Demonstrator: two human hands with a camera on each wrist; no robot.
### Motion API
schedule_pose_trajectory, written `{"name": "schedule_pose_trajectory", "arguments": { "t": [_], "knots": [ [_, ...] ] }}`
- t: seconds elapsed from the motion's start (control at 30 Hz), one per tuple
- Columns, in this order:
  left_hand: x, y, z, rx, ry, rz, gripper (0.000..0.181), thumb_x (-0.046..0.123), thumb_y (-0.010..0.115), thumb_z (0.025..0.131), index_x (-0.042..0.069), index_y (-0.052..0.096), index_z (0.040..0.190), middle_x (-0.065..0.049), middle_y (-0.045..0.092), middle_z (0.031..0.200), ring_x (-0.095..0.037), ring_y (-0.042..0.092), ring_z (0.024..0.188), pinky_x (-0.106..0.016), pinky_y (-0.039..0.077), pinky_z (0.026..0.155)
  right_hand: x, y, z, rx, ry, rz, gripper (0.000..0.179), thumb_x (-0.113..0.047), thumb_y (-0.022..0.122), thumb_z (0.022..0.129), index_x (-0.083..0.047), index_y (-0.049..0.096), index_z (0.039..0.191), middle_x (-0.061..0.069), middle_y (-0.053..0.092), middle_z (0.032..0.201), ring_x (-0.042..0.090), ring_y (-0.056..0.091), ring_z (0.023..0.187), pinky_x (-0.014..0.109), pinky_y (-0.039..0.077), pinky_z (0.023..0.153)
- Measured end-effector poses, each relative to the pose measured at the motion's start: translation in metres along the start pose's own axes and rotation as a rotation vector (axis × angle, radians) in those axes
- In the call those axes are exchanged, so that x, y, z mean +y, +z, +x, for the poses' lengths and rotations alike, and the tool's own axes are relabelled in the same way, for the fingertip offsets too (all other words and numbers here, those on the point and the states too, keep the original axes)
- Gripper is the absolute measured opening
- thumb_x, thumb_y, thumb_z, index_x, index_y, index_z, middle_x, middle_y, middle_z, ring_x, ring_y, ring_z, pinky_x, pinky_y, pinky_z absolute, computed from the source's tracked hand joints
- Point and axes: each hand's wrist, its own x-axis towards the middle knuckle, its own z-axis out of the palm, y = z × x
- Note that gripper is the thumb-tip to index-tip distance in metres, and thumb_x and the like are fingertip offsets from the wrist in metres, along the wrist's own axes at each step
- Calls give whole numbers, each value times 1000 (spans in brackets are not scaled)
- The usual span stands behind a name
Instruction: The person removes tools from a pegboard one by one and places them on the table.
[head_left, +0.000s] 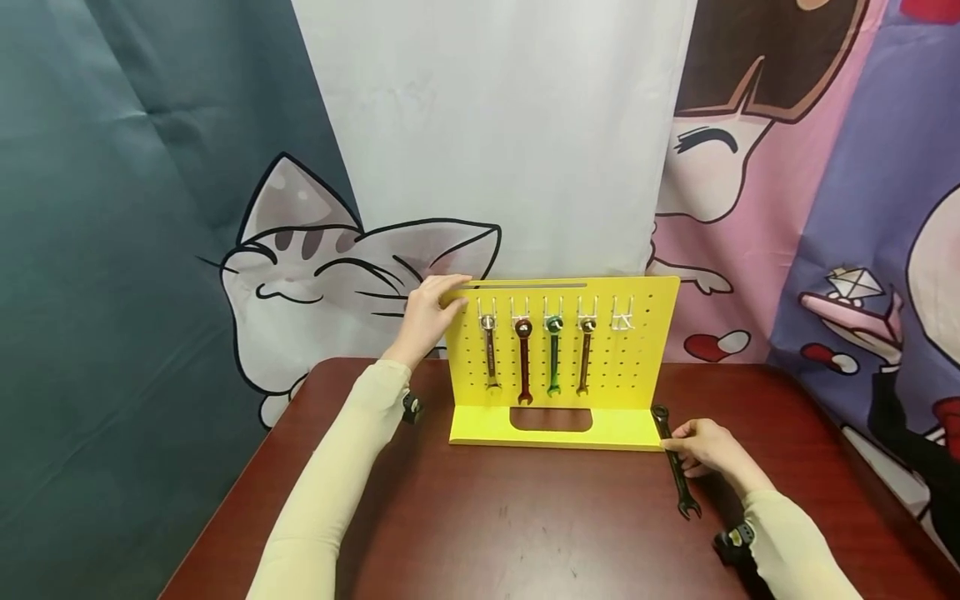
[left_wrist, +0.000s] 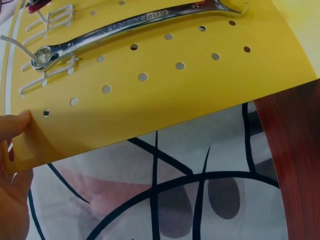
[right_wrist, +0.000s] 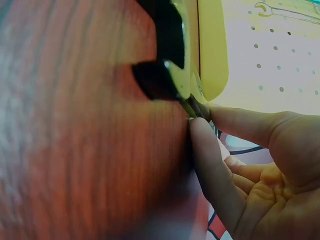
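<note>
A yellow pegboard stand (head_left: 630,367) stands upright on the table. My left hand (head_left: 431,312) grips its top left corner, with the thumb on the front face in the left wrist view. Out to the right of the stand, my right hand (head_left: 708,450) pinches a black wrench (head_left: 678,475) between thumb and fingertips, its open end toward me. Four white hooks carry wrenches: a silver wrench (left_wrist: 125,22), a red wrench (head_left: 524,362), a green wrench (head_left: 554,358) and a bronze-coloured wrench (head_left: 585,358). The rightmost hook (head_left: 622,317) carries none.
The stand's base (head_left: 480,425) has an oblong cutout at its middle. Beneath everything is a dark red wooden table (head_left: 450,517). A cartoon-printed curtain (head_left: 495,125) hangs behind the table, close to the back of the stand.
</note>
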Motion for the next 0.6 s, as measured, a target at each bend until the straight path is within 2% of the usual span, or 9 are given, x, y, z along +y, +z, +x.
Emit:
{"name": "schedule_pose_trajectory", "arguments": {
  "t": [0.13, 0.33, 0.47, 0.6],
  "knots": [
    [2, 1, 2, -3, -12, 6, 36, 5, 76, 90, 8, 71, 126, -5, 70, 125, -22, 60, 114, -38, 49, 94, 1, -1, -2, 13, -6, -3, 35, -17, 73, 91, 10, 56, 103, 13, 61, 77, 20, 63, 63, 35, 59, 57],
    [4, 0, 1, -23, -40, 23, 36, 6, 75, 91, 12, 71, 127, -3, 70, 125, -20, 60, 114, -37, 49, 93, 3, 0, -4, 37, -64, -22, 33, -16, 73, 92, 11, 57, 102, 9, 60, 74, 18, 63, 63, 33, 59, 58],
    [6, 0, 0, -25, -44, 24, 36, 7, 75, 91, 12, 71, 127, -3, 70, 125, -21, 60, 113, -37, 50, 93, 2, -3, -5, 64, -111, -73, 33, -18, 72, 93, 11, 60, 103, 5, 61, 71, 16, 61, 63, 28, 53, 59],
    [7, 0, 0, -14, -38, 21, 35, 6, 75, 91, 9, 71, 126, -4, 70, 125, -22, 60, 113, -38, 51, 90, -5, -8, -2, 97, -135, -117, 36, -22, 73, 93, 10, 62, 106, 4, 64, 77, 16, 61, 67, 26, 50, 60]
  ]
}}
